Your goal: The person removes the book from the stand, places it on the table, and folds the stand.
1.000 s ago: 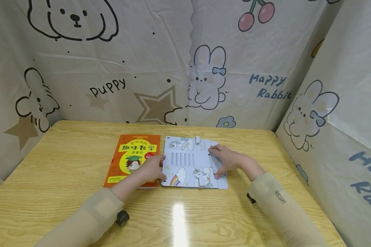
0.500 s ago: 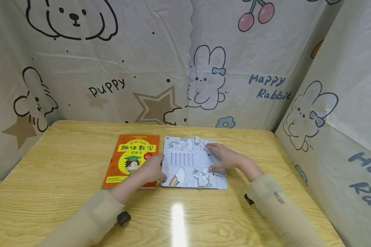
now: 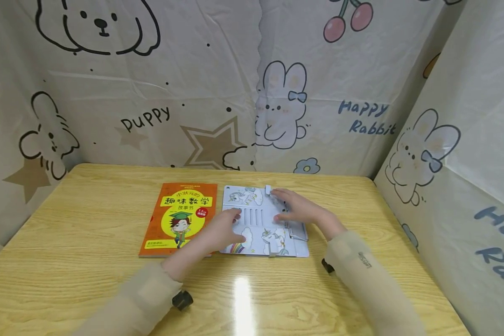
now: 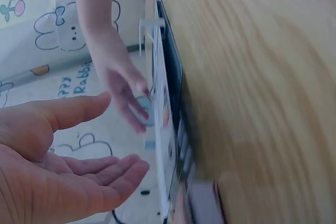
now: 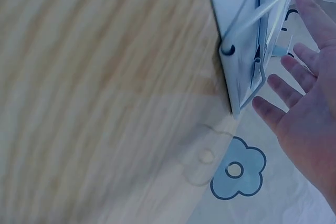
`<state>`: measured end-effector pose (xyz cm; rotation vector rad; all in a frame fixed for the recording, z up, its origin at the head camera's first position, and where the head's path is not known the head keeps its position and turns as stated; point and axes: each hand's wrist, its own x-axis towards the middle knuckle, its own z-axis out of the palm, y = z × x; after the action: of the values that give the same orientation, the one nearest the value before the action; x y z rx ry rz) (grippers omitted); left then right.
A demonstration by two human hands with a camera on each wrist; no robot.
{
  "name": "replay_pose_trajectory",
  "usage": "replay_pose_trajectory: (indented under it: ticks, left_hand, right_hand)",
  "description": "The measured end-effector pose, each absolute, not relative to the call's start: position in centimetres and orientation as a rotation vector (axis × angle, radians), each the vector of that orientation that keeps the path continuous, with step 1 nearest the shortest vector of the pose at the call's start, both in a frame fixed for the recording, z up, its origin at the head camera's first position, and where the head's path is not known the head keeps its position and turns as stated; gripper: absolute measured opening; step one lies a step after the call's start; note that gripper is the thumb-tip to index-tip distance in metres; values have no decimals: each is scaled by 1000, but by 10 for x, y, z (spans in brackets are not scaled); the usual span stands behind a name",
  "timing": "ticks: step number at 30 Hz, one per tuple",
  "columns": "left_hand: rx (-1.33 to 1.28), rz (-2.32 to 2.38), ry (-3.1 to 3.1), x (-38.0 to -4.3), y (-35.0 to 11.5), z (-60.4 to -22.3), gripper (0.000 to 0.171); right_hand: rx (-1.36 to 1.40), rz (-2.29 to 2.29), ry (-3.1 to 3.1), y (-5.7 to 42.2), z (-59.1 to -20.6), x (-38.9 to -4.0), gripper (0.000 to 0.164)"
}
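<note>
A pale lavender-white book stand printed with unicorns, a cloud and a rainbow lies folded flat on the table. My left hand hovers over its left part, thumb and fingers spread apart and holding nothing. Over the right part is my right hand, its fingers loosely spread near the upper clip. In the right wrist view a wire support shows on the stand's edge, beside the right hand's extended fingers. An orange children's math story book lies left of the stand, partly covered by the left forearm.
The wood-grain table runs back to a cartoon-printed cloth hanging behind it. More of this cloth hangs along the left and right sides. A dark wrist strap piece shows under the left sleeve.
My left hand has let go of the stand's left edge and moved right, over its surface. The right hand has shifted a little left. The stand and book stay in place.
</note>
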<state>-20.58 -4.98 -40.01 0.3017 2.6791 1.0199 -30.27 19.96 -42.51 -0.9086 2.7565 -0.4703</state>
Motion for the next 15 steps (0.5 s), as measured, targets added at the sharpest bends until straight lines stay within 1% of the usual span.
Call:
replay_pose_trajectory:
  ticks: [8,15]
  left_hand:
    - [400,1183,2562,-214,-25,-415,65]
    - [411,1279,2493,-219,-4,-421,57]
  right_hand:
    - [-900,-501,2787,194,-430,-315,76]
    - [-851,-558,2787,191,-435,-330,72]
